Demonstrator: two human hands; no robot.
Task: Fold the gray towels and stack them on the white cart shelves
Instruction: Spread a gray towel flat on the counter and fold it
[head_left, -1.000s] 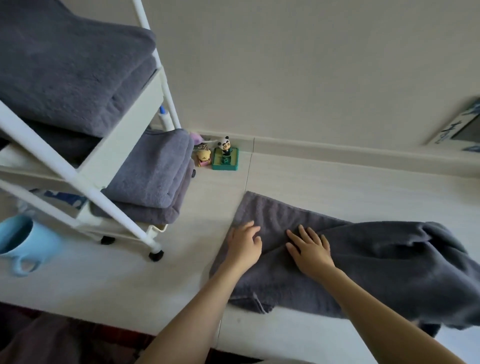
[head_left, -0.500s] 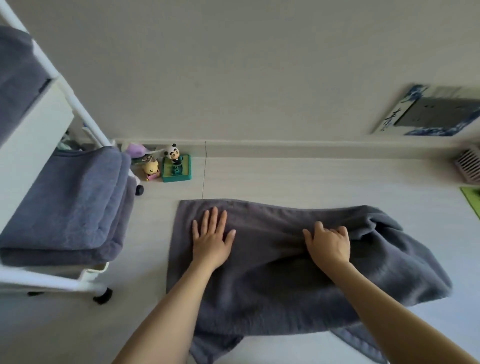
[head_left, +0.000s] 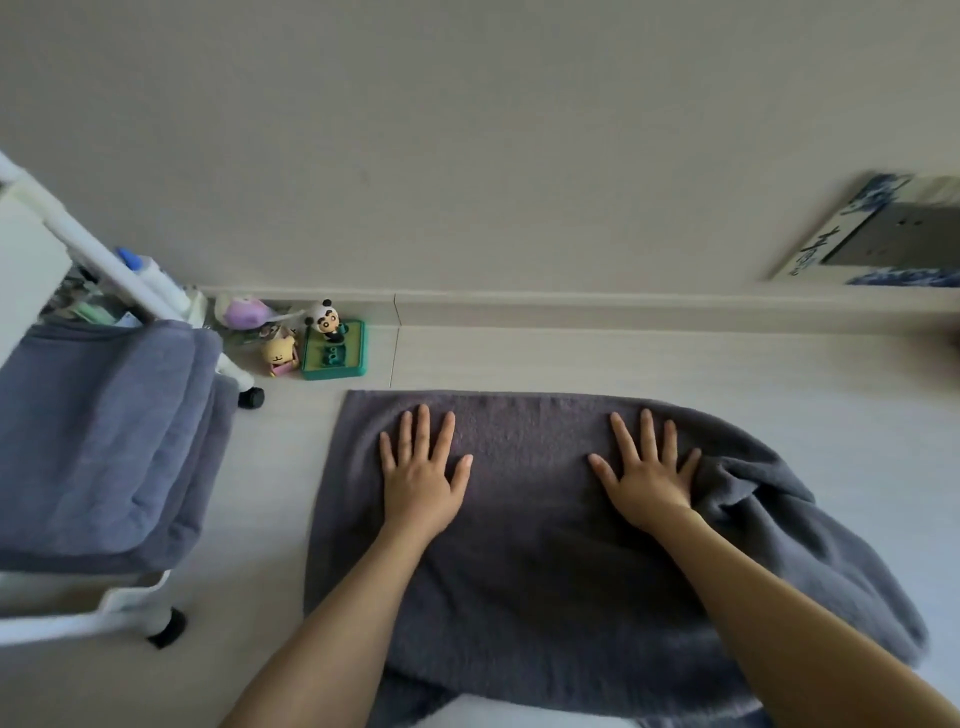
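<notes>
Head view: cart (head_left: 132, 605) w/ folded towels (head_left: 104, 441) left, toys (head_left: 332, 345) nearby.

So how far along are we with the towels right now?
Done: folded gray towels already sit on the white cart shelf. In hand: the left hand and right hand press flat on the gray towel spread on the floor, its right end bunched. Left: fold it and stack it.
</notes>
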